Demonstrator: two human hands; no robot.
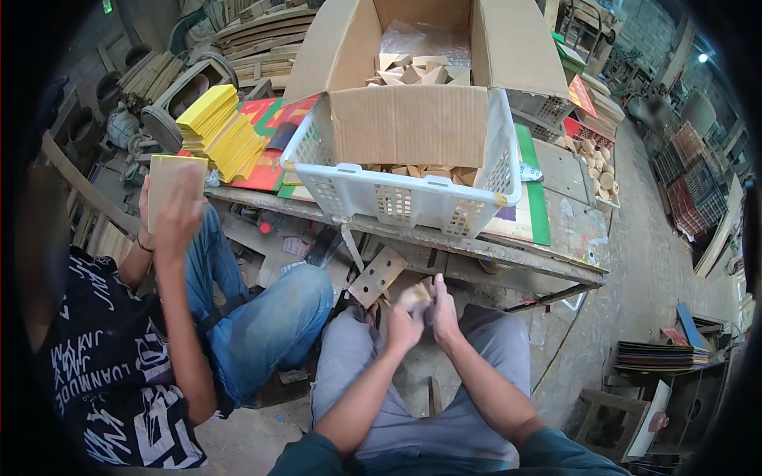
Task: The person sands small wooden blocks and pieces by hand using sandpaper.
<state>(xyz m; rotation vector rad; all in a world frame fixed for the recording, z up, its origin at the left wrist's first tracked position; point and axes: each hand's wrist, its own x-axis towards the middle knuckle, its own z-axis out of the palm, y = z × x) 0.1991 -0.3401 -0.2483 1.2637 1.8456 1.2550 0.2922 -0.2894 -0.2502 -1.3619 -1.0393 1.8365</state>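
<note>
My two hands meet above my lap, near the table's front edge. My left hand [403, 325] is closed around a small pale wooden block [419, 293], smeared by motion. Right against it, my right hand [447, 313] is closed with the thumb pointing up. Something dark shows between the hands, too blurred to name. On the table ahead stands a white plastic crate [373, 184] with an open cardboard box [409, 127] set in it. Small angular wooden blocks [413, 73] lie in the box, and more pieces show in the crate below it.
At my left a seated person holds a flat wooden board [165, 186]. Yellow-edged boards [226, 135] are stacked on the table [556, 258]. Rounded wooden pieces [601, 168] fill a basket at right. A board with holes [379, 275] leans below the table edge.
</note>
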